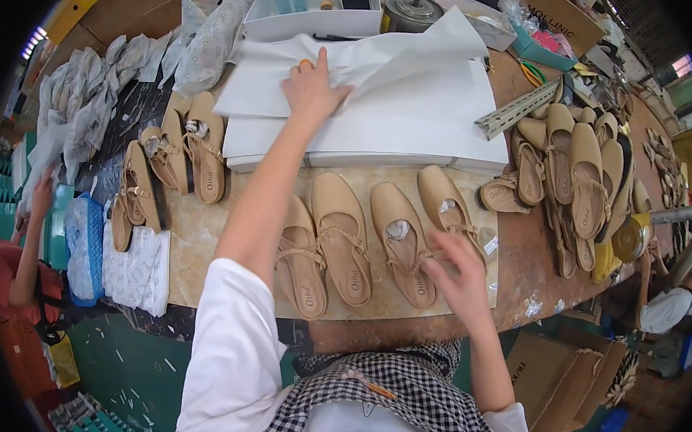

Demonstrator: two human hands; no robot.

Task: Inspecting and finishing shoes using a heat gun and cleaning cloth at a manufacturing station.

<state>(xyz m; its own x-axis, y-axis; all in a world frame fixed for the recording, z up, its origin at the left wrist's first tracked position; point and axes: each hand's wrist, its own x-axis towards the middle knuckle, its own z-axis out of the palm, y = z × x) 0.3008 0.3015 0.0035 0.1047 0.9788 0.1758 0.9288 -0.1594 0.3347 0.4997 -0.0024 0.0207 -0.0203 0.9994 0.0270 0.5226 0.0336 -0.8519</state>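
My left hand (313, 87) lies on a stack of white paper sheets (414, 133), index finger and thumb stretched apart, with an orange band on one finger. Around it the top sheet (403, 61) is wrinkled and lifts toward the right. Below the stack, several tan closed-toe slingback shoes (341, 239) stand in a row, toes pointing away from me. My right hand (462, 280), its fingers apart and loosely bent, hovers by the strap of one tan shoe (403, 247) with crumpled filling in its toe. Whether its fingertips touch that shoe, I cannot tell.
More tan shoes (204, 148) stand at the left, and a pile of them (586, 179) lies at the right beside a slotted metal angle bar (517, 109). Crumpled tissue paper (83, 105) fills the far left. A white box (314, 22) and a can (412, 14) stand behind the stack.
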